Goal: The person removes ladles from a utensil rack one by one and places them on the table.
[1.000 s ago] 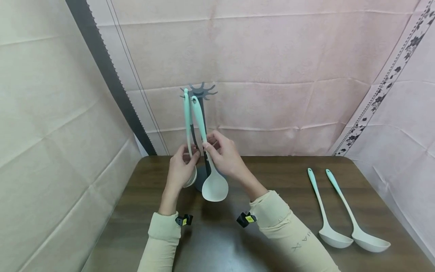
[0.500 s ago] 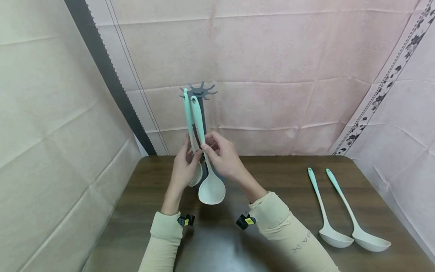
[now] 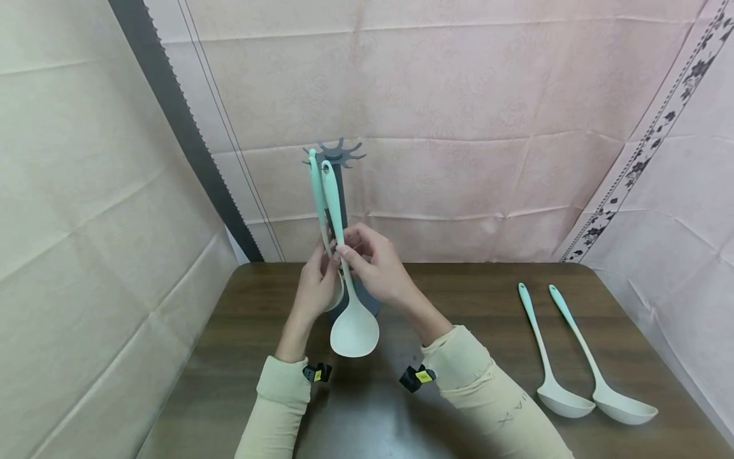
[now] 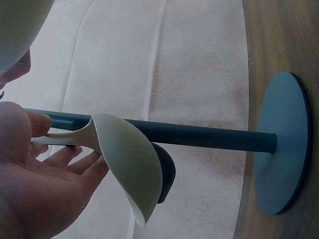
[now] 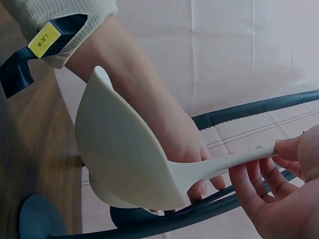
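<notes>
Right hand (image 3: 378, 268) has the front ladle (image 3: 346, 274) pinched by its handle between thumb and curled fingers, bowl hanging free above the table (image 3: 241, 357), handle top up at the hook ring of the grey stand (image 3: 340, 156). From the right wrist view the cream bowl of that ladle fills the frame, spout pointing toward 11 o'clock, with the stand's dark pole running behind it.

Left hand (image 3: 316, 290) sits just at 9 o'clock of the right, fingers nearly straight and cradling a second ladle (image 3: 317, 204) from behind; its mint handle runs up toward the rack's prongs, though whether it is hooked on one I cannot tell. The left wrist view shows that ladle's bowl (image 4: 132, 172) resting against those loose fingers, right beside the pole, with the round base (image 4: 281, 144) flat on the wood.

Both bowls look empty.

Over at 3 o'clock, well apart from the hands, two more ladles lie side by side on the table: the nearer one (image 3: 545, 357) and the outer one (image 3: 596, 370), handles pointing to 11 o'clock, bowls toward the person.
</notes>
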`<state>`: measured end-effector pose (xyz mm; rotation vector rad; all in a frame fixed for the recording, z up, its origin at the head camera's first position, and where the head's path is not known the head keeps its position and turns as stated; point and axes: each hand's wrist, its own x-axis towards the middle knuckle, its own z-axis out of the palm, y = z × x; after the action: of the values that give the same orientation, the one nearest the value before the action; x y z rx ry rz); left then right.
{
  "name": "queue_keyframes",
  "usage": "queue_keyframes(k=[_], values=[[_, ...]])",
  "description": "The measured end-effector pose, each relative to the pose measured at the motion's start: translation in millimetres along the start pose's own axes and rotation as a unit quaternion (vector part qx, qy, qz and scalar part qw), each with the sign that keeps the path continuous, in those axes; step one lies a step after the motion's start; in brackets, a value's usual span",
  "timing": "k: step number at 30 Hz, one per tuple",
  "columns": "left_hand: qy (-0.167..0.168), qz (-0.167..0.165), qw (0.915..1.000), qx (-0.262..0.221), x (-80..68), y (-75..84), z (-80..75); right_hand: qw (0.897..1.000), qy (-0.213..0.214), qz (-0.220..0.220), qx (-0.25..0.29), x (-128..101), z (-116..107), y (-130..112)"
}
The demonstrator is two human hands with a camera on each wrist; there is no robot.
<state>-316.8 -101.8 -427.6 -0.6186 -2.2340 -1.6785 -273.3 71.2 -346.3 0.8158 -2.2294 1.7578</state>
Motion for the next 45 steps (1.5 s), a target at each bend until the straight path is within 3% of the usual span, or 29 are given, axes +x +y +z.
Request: queue_keyframes(k=[45], values=[[0.005,0.0,0.9999,0.016,-3.5,-0.8,0.0,0.998,-0.032,-0.027,0.056,-1.9,-2.1,1.5]])
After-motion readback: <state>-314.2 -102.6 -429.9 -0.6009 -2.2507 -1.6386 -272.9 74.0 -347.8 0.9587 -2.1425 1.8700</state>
